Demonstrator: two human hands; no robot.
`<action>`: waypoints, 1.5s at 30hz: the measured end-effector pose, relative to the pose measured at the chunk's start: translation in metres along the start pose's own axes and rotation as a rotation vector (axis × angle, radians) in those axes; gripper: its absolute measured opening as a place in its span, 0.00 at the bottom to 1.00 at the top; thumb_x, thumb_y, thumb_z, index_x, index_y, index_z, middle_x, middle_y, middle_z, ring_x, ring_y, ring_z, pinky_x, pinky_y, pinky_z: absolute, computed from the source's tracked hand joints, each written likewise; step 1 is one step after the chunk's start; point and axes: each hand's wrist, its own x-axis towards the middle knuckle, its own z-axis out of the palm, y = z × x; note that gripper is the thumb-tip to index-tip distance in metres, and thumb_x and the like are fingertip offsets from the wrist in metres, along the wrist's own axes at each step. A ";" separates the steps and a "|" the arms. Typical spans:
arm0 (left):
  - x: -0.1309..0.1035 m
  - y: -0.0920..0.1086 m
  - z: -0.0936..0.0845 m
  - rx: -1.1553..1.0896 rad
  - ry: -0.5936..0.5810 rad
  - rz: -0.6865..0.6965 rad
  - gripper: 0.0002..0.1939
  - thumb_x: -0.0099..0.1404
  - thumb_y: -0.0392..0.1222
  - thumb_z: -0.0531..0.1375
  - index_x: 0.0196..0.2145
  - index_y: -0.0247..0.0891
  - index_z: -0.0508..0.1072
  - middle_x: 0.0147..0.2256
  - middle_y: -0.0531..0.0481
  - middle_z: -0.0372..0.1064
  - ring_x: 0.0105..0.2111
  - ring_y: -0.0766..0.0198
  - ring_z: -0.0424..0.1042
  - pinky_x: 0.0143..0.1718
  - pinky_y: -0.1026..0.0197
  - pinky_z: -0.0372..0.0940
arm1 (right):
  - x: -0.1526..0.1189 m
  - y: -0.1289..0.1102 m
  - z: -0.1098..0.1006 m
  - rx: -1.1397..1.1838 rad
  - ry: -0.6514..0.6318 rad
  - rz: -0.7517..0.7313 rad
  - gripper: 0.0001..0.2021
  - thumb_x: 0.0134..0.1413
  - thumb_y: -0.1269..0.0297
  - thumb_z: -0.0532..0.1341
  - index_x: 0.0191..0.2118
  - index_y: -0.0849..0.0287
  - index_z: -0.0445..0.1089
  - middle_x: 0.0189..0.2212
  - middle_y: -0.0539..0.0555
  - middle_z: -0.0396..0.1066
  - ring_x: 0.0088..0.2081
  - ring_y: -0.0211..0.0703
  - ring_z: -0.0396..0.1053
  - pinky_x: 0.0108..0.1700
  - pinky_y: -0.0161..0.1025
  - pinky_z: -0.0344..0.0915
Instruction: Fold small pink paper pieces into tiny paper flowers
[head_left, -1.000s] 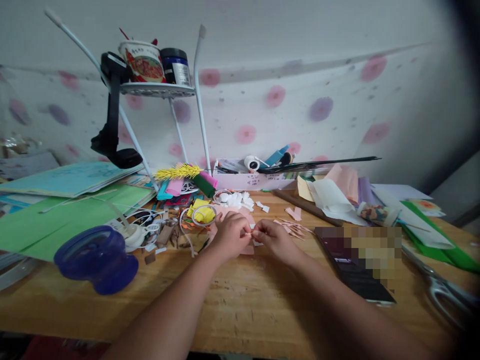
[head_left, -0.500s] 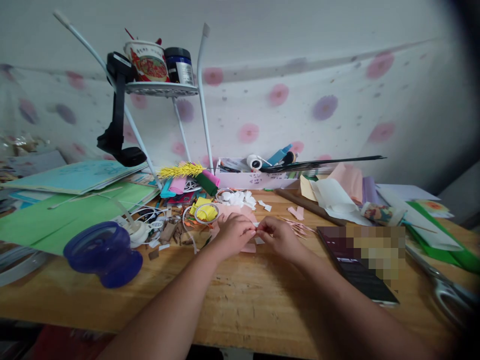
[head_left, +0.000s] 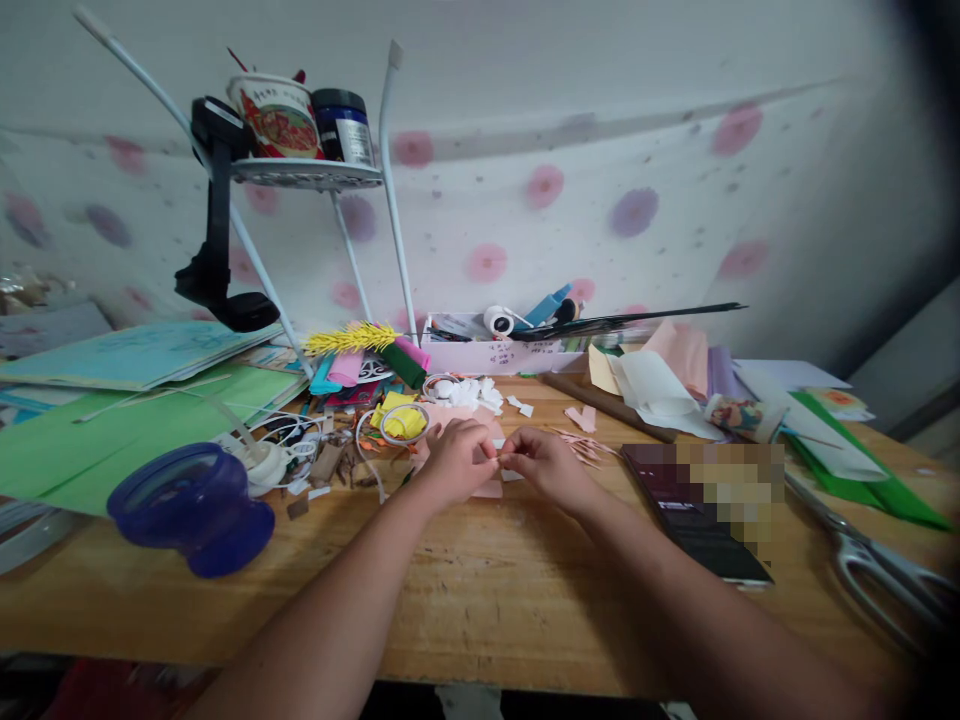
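My left hand and my right hand meet fingertip to fingertip above the middle of the wooden table. Both are closed in a pinch; what lies between the fingers is too small to name. Beneath them, partly hidden, is a sheet of pink paper with a small white piece beside it. Thin twisted pink paper strips lie just right of my right hand, and cut pink paper pieces sit behind those. Beyond my left hand is a heap of white paper scraps.
A blue tape dispenser stands at left, near green paper. A phone and scissors lie at right. Behind are a white rack, a pencil-filled box, a brown roll and yellow paper.
The whole view has shifted slightly, so things appear a little further left. My hands stay pinched together over the pink paper, with only small finger movements.
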 end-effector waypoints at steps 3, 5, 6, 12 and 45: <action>0.001 0.000 0.000 -0.049 -0.014 -0.024 0.02 0.48 0.38 0.58 0.21 0.37 0.68 0.27 0.51 0.65 0.34 0.62 0.62 0.37 0.59 0.57 | 0.001 0.002 0.001 0.075 -0.001 0.030 0.05 0.44 0.66 0.56 0.26 0.62 0.64 0.21 0.47 0.63 0.24 0.32 0.59 0.27 0.31 0.56; 0.002 0.000 0.001 -0.033 -0.012 -0.029 0.03 0.48 0.38 0.58 0.21 0.37 0.68 0.27 0.51 0.65 0.34 0.62 0.62 0.37 0.60 0.57 | 0.001 0.003 0.001 0.082 0.006 0.046 0.04 0.43 0.66 0.57 0.26 0.62 0.64 0.21 0.47 0.62 0.24 0.32 0.59 0.27 0.31 0.56; 0.002 0.000 0.001 -0.016 -0.007 -0.026 0.03 0.48 0.38 0.58 0.21 0.37 0.68 0.28 0.50 0.65 0.34 0.62 0.62 0.36 0.60 0.57 | 0.001 0.002 0.001 0.079 0.011 0.049 0.04 0.42 0.67 0.57 0.26 0.62 0.64 0.21 0.47 0.62 0.24 0.32 0.59 0.27 0.30 0.55; 0.002 0.002 0.001 0.064 0.016 -0.029 0.02 0.48 0.37 0.58 0.21 0.37 0.67 0.28 0.50 0.66 0.34 0.61 0.62 0.37 0.59 0.57 | 0.001 0.000 0.001 0.075 0.045 0.061 0.04 0.40 0.68 0.58 0.25 0.62 0.64 0.20 0.46 0.61 0.22 0.31 0.57 0.25 0.30 0.54; -0.001 -0.011 0.007 -0.346 -0.051 -0.190 0.04 0.46 0.38 0.59 0.21 0.36 0.66 0.23 0.54 0.65 0.25 0.66 0.63 0.26 0.65 0.58 | -0.002 -0.006 0.007 -0.463 0.105 -0.103 0.06 0.51 0.69 0.51 0.26 0.61 0.60 0.23 0.50 0.62 0.26 0.34 0.58 0.27 0.31 0.51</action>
